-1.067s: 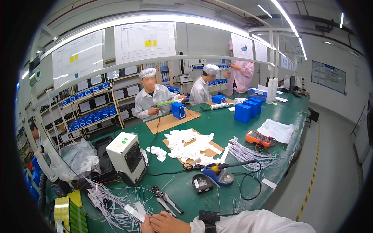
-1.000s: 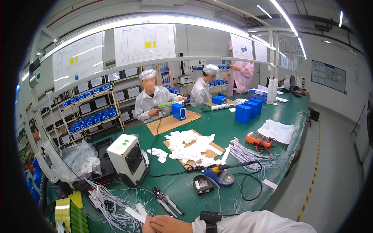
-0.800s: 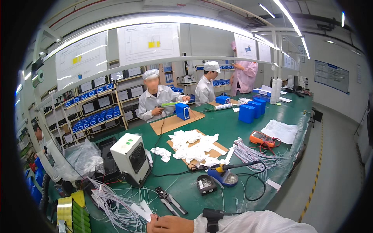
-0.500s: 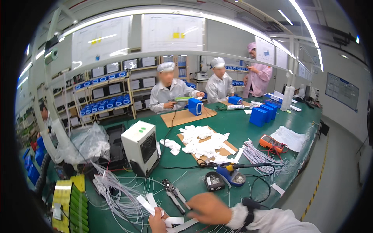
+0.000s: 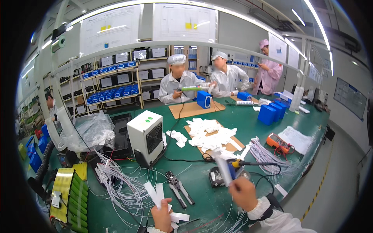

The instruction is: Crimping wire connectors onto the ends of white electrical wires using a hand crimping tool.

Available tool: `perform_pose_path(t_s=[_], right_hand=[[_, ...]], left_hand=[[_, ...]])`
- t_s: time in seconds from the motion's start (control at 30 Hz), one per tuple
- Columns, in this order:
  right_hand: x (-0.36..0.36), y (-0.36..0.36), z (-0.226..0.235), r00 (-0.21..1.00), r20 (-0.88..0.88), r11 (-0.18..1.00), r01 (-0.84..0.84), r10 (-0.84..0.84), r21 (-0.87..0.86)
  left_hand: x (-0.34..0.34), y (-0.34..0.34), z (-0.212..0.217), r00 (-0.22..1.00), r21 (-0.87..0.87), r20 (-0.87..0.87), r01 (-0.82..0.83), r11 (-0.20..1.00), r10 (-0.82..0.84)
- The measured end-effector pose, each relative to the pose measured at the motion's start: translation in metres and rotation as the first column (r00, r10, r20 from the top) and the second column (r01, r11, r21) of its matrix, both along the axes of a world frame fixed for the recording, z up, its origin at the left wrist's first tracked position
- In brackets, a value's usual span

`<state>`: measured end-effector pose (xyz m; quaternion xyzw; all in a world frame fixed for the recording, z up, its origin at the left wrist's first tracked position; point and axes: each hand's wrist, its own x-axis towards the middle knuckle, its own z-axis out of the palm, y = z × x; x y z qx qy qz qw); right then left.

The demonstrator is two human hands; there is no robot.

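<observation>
Two hands work at the near edge of the green bench (image 5: 248, 128): the left hand (image 5: 162, 215) pinches a pair of white strips (image 5: 154, 193) upright, with more strips (image 5: 179, 216) lying just beside it, and the right hand (image 5: 243, 193) is closed on one blurred strip (image 5: 223, 169) raised above the bench. To do this well, I judge, each strip wants a light pinch near its end, kept flat and clear of the loose white wires (image 5: 124, 186) to the left. Between the hands lie pliers (image 5: 179, 188); past the right hand sits a soldering stand (image 5: 217, 176). Farther off stand a small fan unit (image 5: 146, 136) and scattered white scraps (image 5: 211, 134).
</observation>
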<state>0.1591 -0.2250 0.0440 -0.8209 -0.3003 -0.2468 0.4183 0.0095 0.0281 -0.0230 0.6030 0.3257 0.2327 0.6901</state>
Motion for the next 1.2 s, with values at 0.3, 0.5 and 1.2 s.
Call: perform_pose_path(t_s=[0.3, 0.5, 1.2], right_hand=[[-0.062, 0.107, -0.022, 0.685, -0.069, 0.674, -0.727, 0.725, -0.128], [-0.068, 0.064, 0.001, 0.681, -0.332, 0.616, -0.732, 0.652, -0.292], [-0.035, 0.066, 0.013, 0.556, -0.646, 0.451, -0.824, 0.522, -0.344]], left_hand=[[-0.002, -0.007, -0.001, 0.987, 0.168, 0.055, 0.140, 0.976, -0.152], [0.002, 0.001, 0.006, 0.980, -0.128, 0.181, -0.060, 0.990, 0.083], [-0.015, -0.023, 0.025, 0.820, 0.349, -0.277, 0.571, 0.743, -0.501]])
